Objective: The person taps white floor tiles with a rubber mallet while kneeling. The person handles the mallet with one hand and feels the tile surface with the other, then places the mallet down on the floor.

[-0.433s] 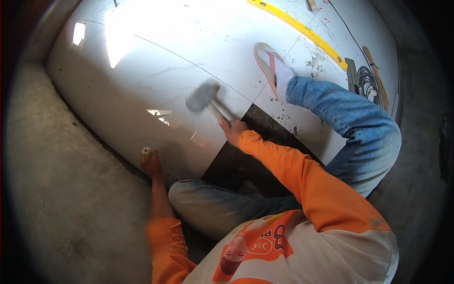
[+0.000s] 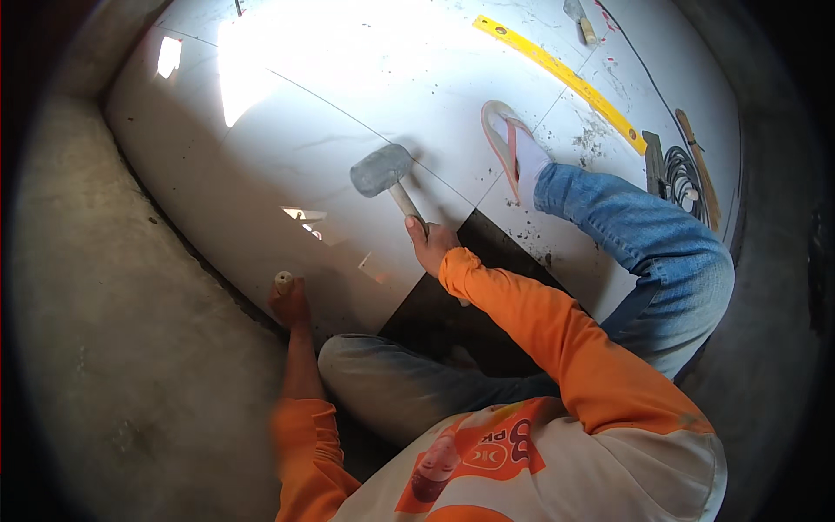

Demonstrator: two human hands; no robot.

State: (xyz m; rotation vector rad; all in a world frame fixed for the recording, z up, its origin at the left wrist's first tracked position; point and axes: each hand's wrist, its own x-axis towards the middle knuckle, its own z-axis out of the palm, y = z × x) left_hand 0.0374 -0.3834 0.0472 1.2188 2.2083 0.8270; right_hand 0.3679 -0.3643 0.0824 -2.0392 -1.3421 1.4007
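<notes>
My right hand (image 2: 432, 246) is wrapped round the wooden handle of a rubber mallet (image 2: 381, 170). The mallet's grey, drum-shaped head is held over white glossy floor tiles (image 2: 304, 113); whether it touches them I cannot tell. At the left, beside the wall's foot, my left hand (image 2: 291, 306) is closed round a pale wooden handle (image 2: 283, 280), seen end-on. The rest of that tool is hidden below the fist. Between my legs and the tiles lies a dark untiled patch (image 2: 513, 252), partly covered by my right arm.
A yellow spirit level (image 2: 561, 71) lies on the tiles beyond my sandalled foot (image 2: 513, 148). Farther right are a trowel (image 2: 581, 22), a coiled cable (image 2: 683, 178) and a brush-like bundle (image 2: 700, 170). A grey concrete wall (image 2: 139, 348) runs along the left.
The mallet, blurred earlier, now looks sharp and has shifted slightly farther away over the tiles. My left hand keeps its grip on the wooden handle. The whole view has shifted a little.
</notes>
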